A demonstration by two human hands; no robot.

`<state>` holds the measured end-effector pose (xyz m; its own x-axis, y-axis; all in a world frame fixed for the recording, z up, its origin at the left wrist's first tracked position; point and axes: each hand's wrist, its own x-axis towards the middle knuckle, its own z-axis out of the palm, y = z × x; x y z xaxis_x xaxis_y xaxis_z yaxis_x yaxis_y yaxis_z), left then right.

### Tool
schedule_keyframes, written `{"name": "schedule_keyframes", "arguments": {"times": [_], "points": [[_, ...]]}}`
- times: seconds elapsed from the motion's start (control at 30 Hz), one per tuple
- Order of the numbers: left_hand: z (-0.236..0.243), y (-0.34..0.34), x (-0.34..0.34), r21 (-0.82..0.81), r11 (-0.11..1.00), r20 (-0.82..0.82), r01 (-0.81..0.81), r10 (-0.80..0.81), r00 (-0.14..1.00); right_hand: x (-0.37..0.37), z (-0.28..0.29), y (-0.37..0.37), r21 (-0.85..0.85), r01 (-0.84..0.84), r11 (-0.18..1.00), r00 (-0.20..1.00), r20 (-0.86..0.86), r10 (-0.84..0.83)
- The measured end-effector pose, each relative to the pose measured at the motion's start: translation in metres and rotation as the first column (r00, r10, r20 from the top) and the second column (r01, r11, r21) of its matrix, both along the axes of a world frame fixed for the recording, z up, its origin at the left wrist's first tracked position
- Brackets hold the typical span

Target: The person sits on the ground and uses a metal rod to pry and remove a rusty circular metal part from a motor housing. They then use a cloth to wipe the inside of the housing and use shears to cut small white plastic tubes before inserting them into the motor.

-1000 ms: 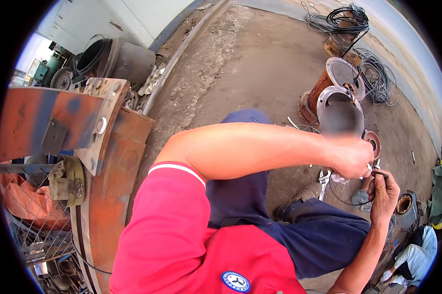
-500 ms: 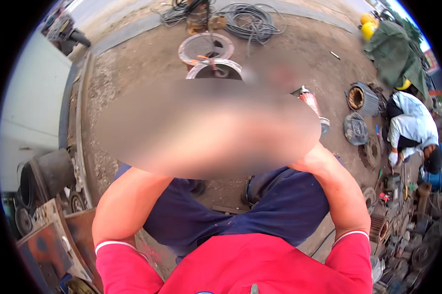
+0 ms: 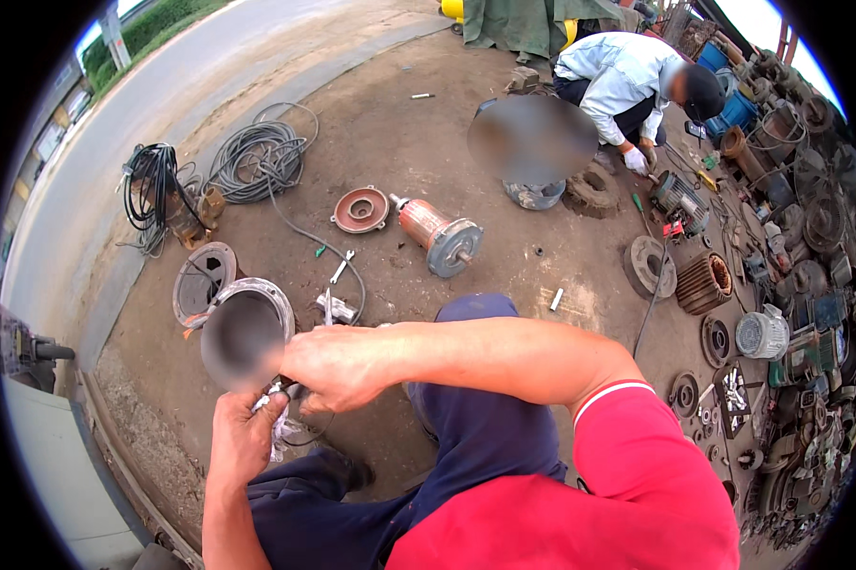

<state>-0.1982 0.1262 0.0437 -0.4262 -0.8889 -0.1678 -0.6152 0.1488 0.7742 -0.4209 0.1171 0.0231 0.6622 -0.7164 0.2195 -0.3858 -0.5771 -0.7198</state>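
Observation:
My left hand [image 3: 247,423] is closed around a small dark cable end with a crumpled white rag [image 3: 283,439] beside it. My right hand [image 3: 333,372] is curled at the same cable end, just right of and above my left hand; its fingertips are partly blurred. A dark cable [image 3: 312,437] loops below them. Just beyond my hands sits an open round housing [image 3: 282,300], its inside blurred, beside a flanged round part [image 3: 187,285]. An adjustable wrench [image 3: 329,310] and an open-end wrench [image 3: 342,266] lie nearby.
A red cylindrical motor part [image 3: 426,228], red ring [image 3: 359,211] and coiled cables [image 3: 252,161] lie ahead. A crouching co-worker [image 3: 599,85] works at upper right beside a small motor [image 3: 684,204]. Several metal parts [image 3: 808,399] pile along the right. A white panel [image 3: 53,456] stands left.
My view has swung toward the right, bringing the co-worker and parts pile further in. My hands, together at the cable end, now appear lower left instead of at the right.

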Motion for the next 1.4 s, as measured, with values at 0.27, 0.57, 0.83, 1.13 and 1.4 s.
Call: {"name": "schedule_keyframes", "arguments": {"times": [0.27,0.57,0.83,1.13,1.4], "points": [[0.009,-0.016,0.012,-0.039,0.997,-0.036,-0.072,0.07,0.997,-0.049,0.007,-0.032,-0.346,0.293,0.891,0.885,-0.255,-0.39],[-0.017,-0.011,0.009,-0.019,0.999,-0.144,0.037,-0.04,0.989,0.005,0.009,-0.002,0.268,-0.031,0.963,0.994,-0.097,0.059],[0.007,-0.009,0.031,0.102,0.994,-0.002,-0.043,0.043,0.999,-0.024,0.002,-0.02,0.033,0.214,0.976,0.927,-0.323,-0.192],[-0.009,-0.02,0.029,0.003,0.998,-0.136,0.061,-0.06,0.989,0.013,0.01,-0.013,0.168,0.115,0.979,0.992,-0.071,-0.105],[-0.019,-0.021,0.065,0.18,0.934,-0.298,-0.307,0.35,0.888,-0.054,-0.006,-0.031,0.559,0.16,0.813,0.898,0.26,-0.356]]}}
